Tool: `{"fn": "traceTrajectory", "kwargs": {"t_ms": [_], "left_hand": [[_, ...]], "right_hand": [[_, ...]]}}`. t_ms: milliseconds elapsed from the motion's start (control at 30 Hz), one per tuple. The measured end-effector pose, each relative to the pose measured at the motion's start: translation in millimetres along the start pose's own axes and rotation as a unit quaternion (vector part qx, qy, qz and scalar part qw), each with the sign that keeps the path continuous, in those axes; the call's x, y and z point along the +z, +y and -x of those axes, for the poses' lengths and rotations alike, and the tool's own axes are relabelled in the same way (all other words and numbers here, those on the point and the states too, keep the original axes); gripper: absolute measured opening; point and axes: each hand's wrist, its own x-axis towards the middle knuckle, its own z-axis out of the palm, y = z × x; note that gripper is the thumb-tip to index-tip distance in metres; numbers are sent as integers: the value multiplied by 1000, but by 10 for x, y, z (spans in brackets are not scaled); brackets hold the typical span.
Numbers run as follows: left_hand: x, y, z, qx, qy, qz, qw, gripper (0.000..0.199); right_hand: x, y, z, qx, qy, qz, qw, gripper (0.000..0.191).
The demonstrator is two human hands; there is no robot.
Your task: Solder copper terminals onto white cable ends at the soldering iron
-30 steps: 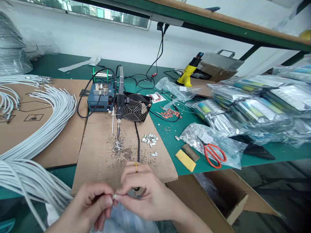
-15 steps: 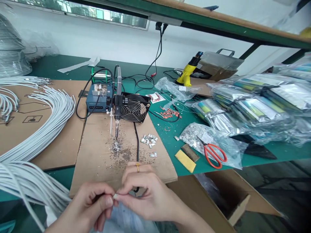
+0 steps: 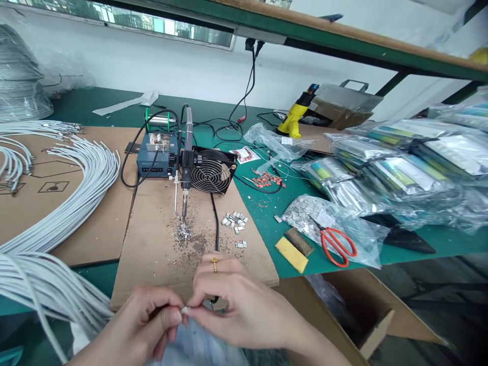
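Note:
My left hand (image 3: 152,323) and my right hand (image 3: 229,300) meet low in the view, in front of the cardboard sheet (image 3: 152,264). Between their fingertips is a tiny pale piece (image 3: 185,309), pinched from both sides; its details are too small to tell. A ring shows on a finger of my right hand. Beyond my hands, a soldering iron (image 3: 185,168) hangs tip down in its stand over a heap of metal bits (image 3: 183,231). Small silvery connectors (image 3: 234,220) lie on the cardboard, right of a black cable.
White cables (image 3: 87,188) fill the left side. A blue soldering station (image 3: 154,157) and a fan (image 3: 211,170) stand behind. To the right lie a yellow sponge (image 3: 291,254), red-handled scissors (image 3: 337,246) and bagged packs (image 3: 400,162). An open carton (image 3: 328,310) sits below the table edge.
Both hands have shifted very slightly to the right in the view, still pinching the small pale piece. The view itself has moved a little.

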Motion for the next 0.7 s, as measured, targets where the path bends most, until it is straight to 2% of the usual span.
{"fn": "traceTrajectory", "kwargs": {"t_ms": [100,233,300,367,433,467,533,600,700], "left_hand": [[-15,-21,4,-19,-1,36,999,60],[-29,-44,2,-53,-33,122,991,54],[-17,-47,-7,-57,-57,169,982,50],[7,-44,-15,-52,-68,206,975,46],[31,-33,-16,-44,-53,223,972,45],[39,-26,-11,-35,-32,220,974,46],[47,-10,9,-4,27,190,981,46],[43,2,36,29,83,141,986,46],[31,6,63,57,120,71,989,44]], "right_hand": [[62,47,8,-29,38,-32,998,17],[266,136,-6,-58,127,-173,975,22],[412,163,-29,-72,178,-230,954,27],[557,181,-52,-60,246,-301,920,33],[652,196,-59,-34,290,-358,887,36],[668,203,-53,-21,296,-372,880,36],[637,210,-26,18,293,-363,885,32],[552,197,12,70,285,-316,902,32],[417,135,49,95,245,-235,936,24]]}}
